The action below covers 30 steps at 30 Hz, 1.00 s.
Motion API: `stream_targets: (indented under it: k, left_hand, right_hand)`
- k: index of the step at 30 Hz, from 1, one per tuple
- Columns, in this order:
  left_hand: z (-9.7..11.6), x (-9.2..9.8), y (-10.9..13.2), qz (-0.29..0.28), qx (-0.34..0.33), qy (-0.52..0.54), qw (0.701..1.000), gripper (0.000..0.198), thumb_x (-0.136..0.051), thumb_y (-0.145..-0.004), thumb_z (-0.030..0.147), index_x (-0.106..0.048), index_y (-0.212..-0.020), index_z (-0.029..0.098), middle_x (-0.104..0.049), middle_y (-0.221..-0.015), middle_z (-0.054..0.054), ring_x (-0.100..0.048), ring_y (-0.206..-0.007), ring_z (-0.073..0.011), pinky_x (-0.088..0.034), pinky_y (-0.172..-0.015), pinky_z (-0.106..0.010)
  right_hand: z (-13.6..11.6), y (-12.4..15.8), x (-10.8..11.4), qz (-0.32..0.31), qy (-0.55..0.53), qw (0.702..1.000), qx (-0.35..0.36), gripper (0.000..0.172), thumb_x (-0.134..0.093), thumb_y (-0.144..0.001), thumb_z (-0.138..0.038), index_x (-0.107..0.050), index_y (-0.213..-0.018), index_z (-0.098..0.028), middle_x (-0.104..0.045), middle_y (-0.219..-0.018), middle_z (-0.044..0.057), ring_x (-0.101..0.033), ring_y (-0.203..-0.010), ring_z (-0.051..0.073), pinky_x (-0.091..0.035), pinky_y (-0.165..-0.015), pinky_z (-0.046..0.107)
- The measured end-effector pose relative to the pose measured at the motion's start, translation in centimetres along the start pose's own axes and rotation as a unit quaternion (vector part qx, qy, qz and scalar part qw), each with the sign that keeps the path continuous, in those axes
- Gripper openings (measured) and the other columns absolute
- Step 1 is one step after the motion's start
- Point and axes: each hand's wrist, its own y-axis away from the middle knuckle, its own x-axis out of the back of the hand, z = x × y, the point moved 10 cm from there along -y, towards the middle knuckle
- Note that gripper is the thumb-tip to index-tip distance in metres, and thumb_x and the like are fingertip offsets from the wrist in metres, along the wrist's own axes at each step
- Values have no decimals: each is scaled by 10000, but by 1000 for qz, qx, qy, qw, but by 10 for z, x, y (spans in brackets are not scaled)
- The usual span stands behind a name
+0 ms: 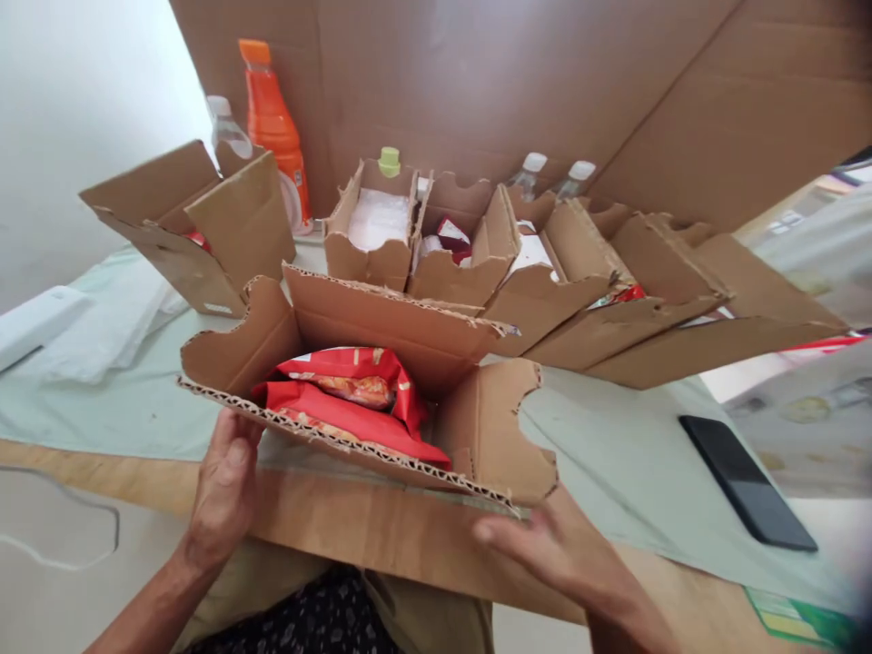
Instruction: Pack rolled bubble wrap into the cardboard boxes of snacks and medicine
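Note:
An open-topped cardboard box [381, 318] is between my hands at the front of the table, its near side tilted toward me. Inside lie two red food packets [354, 418], one leaning over the other. My left hand [228, 477] grips the box's left end from below, its fingertips hidden behind the cardboard. At the right end, my right hand [545, 545] holds the lower corner, with the thumb along the near side and the other fingers mostly hidden. Both end walls of the box have curved cutouts.
Several similar cardboard boxes [456, 277] stand in a row behind, with another box [238, 227] at left. An orange bottle [276, 127] rises behind that one. A black phone [746, 481] lies at right, and clear plastic bags [102, 341] lie at left.

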Motion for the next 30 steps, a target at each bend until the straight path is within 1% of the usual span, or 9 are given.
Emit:
stream_targets:
  k: [3,5,7,9,12,15,18,22,30]
  left_hand:
    - [2,-18,-6,-39,-19,-22,999,446,-695,-926,507,-677,-1324,306,-695,-1363,-29,-562,-1387,-254,-417,-1220,-381]
    - [2,-35,-12,-74,-33,-41,996,429,-678,-947,463,-647,-1349,317,-675,-1387,-27,-581,-1355,-241,-453,-1177,-371]
    - [2,-56,-19,-114,-43,-57,991,444,-650,-965,446,-603,-1388,323,-647,-1426,-38,-592,-1337,-249,-486,-1142,-393]
    - [-1,-78,-28,-154,-45,-78,984,482,-622,-980,428,-547,-1442,315,-619,-1463,-54,-580,-1352,-262,-483,-1149,-425]
    - [-16,-103,-38,-202,-19,-141,969,530,-626,-968,379,-510,-1475,278,-614,-1464,-78,-555,-1380,-289,-438,-1194,-482]
    - [-35,-102,-40,-213,9,-203,956,552,-645,-935,347,-523,-1465,252,-627,-1449,-102,-541,-1398,-327,-402,-1215,-544]
    - [-45,-83,-36,-190,18,-225,956,632,-648,-931,355,-469,-1524,229,-553,-1549,-134,-486,-1465,-345,-372,-1230,-565]
    - [-51,-62,-33,-164,30,-241,956,661,-659,-942,412,-468,-1547,227,-507,-1600,-159,-462,-1496,-353,-418,-1201,-549]
    - [-37,-92,-30,-212,-2,-273,938,592,-520,-969,361,-462,-1539,210,-585,-1530,-144,-584,-1380,-320,-429,-1191,-547]
  right_hand:
    - [-3,-7,-12,53,48,997,-26,393,-723,-866,-542,-758,-1059,-201,-786,-1091,113,-734,-905,273,-631,-778,384]
    - [0,-13,-5,94,61,993,-49,345,-680,-897,-534,-730,-902,-193,-769,-851,86,-649,-619,201,-554,-557,311]
    - [8,-19,8,120,70,988,-69,368,-675,-889,-561,-689,-837,-197,-717,-697,56,-542,-476,162,-443,-441,283]
    - [18,-25,24,155,80,982,-75,375,-683,-863,-579,-655,-826,-207,-713,-696,61,-573,-507,180,-443,-460,292]
    - [37,-33,35,200,74,974,-74,344,-663,-846,-561,-612,-873,-223,-743,-825,95,-696,-721,256,-538,-612,347]
    - [58,-33,20,178,44,978,-97,319,-616,-873,-517,-602,-993,-221,-756,-918,110,-728,-834,281,-560,-669,367]
    - [74,-20,3,144,38,981,-128,358,-608,-892,-494,-618,-1099,-203,-763,-1006,126,-731,-912,283,-579,-749,381]
    - [84,-5,2,152,33,976,-151,421,-617,-899,-498,-634,-1183,-188,-756,-1145,143,-723,-967,267,-585,-848,395]
    - [77,-17,-1,138,51,977,-157,432,-604,-879,-522,-660,-1126,-173,-769,-1056,144,-728,-860,272,-529,-592,325]
